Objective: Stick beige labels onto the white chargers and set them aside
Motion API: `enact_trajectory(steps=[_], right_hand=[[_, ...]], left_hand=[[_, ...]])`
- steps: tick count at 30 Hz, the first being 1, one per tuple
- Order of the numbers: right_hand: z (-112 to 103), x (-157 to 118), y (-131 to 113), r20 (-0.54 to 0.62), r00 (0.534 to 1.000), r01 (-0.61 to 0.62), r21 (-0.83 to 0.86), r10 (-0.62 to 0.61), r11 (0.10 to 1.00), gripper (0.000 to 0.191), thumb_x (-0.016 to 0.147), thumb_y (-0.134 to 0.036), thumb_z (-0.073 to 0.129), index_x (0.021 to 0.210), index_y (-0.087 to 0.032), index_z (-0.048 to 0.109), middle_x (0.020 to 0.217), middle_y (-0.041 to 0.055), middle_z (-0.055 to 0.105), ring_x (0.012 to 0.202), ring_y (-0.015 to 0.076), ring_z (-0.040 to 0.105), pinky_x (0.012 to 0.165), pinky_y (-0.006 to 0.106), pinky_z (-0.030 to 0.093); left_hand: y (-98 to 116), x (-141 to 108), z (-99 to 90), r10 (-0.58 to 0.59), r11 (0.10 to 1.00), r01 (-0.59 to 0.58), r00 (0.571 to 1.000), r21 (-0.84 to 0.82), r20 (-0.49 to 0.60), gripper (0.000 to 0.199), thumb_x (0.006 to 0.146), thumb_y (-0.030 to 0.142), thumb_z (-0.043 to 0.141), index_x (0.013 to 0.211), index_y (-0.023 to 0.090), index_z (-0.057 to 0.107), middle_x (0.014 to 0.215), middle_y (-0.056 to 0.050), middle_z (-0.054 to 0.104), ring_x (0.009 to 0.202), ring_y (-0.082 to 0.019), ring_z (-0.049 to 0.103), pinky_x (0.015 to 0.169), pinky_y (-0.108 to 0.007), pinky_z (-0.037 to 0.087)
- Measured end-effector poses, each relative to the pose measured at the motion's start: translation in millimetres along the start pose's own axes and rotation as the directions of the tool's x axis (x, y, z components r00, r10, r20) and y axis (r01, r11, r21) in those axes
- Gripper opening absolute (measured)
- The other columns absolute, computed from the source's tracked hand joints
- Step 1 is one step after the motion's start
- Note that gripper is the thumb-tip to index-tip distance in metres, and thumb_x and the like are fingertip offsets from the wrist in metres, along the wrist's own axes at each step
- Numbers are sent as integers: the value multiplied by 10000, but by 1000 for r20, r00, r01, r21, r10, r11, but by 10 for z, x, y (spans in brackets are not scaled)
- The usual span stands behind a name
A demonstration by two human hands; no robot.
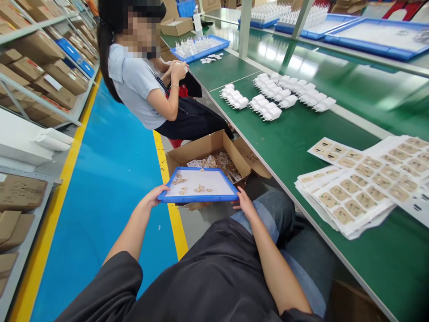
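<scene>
Two hands [156, 195] hold a blue tray [214, 198] — tan scraps [199, 189] inside

Under bright light, glare streaks the green surface [311, 69] right of the held tray [197, 198]; shelves [20, 32] left of it appear stretched.

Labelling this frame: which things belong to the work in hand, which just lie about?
In use:
blue-rimmed tray, held by left hand and right hand
tan pieces on it
probably the open carton

Apparently lying about:
white plugs
printed sheets
</scene>
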State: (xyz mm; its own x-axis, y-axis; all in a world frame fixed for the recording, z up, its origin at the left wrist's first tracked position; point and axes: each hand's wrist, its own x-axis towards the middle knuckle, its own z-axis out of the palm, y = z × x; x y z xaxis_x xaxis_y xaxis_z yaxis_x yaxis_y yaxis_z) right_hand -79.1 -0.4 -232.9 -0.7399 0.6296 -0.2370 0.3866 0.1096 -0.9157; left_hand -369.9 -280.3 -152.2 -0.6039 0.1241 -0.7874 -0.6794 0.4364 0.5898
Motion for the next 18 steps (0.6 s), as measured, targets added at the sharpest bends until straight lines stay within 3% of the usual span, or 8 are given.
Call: enact_trajectory(steps=[3,5,9,11,13,15,18], right_hand=[[89,-111,-215,86,984,171,-202,-157,964,525,940,-436,496,1408,-209,563,1451,172,575,1347,321,558,1138,561,421],[233,-157,-412,230,939,317,-288,-256,903,550,875,-412,644,1394,-240,588,1532,132,516,1441,315,450,1216,516,317],[546,-41,-802,455,843,483,-404,-287,777,495,854,-289,710,1337,-235,619,1328,123,686,1241,273,616,1060,383,467],[621,63,-950,492,826,515,-457,-276,725,380,899,-294,666,1268,-206,642,1219,134,726,1168,270,650,982,358,493],[646,122,-1064,499,821,532,-497,-276,686,315,928,-322,631,1211,-184,645,1161,147,734,1127,275,664,939,352,496],[666,117,-1155,494,824,536,-525,-276,661,304,931,-337,621,1182,-165,637,1135,162,734,1093,284,674,903,352,498],[724,50,-1265,505,820,545,-539,-271,643,296,903,-359,653,1131,-171,641,1094,148,747,1038,277,688,861,333,499]], left_hand=[[183,-114,-100,36,999,-36,999,-1,-13,543,798,43,660,1323,175,619,851,-73,791,546,-196,713,436,-220,540],[268,-176,-123,60,998,-60,998,-6,-4,503,793,56,681,1281,175,647,876,-82,793,576,-201,723,453,-223,553],[292,-251,-112,124,991,-124,992,-52,-4,383,882,255,704,1250,159,656,1012,-126,780,728,-212,752,592,-263,619],[233,-254,-88,182,976,-189,980,-103,-75,406,1000,412,543,1331,182,590,1144,-136,742,905,-207,752,714,-271,633],[148,-220,-20,235,955,-260,956,-142,-174,441,1058,457,396,1401,208,516,1278,-132,672,1068,-196,708,830,-286,618],[64,-149,132,262,941,-301,938,-157,-225,424,1045,435,468,1394,199,517,1337,-127,616,1133,-217,663,906,-362,597],[-28,-2,517,282,939,-302,950,-165,-133,394,980,377,625,1309,163,587,1311,-113,613,1122,-251,644,940,-463,574]])
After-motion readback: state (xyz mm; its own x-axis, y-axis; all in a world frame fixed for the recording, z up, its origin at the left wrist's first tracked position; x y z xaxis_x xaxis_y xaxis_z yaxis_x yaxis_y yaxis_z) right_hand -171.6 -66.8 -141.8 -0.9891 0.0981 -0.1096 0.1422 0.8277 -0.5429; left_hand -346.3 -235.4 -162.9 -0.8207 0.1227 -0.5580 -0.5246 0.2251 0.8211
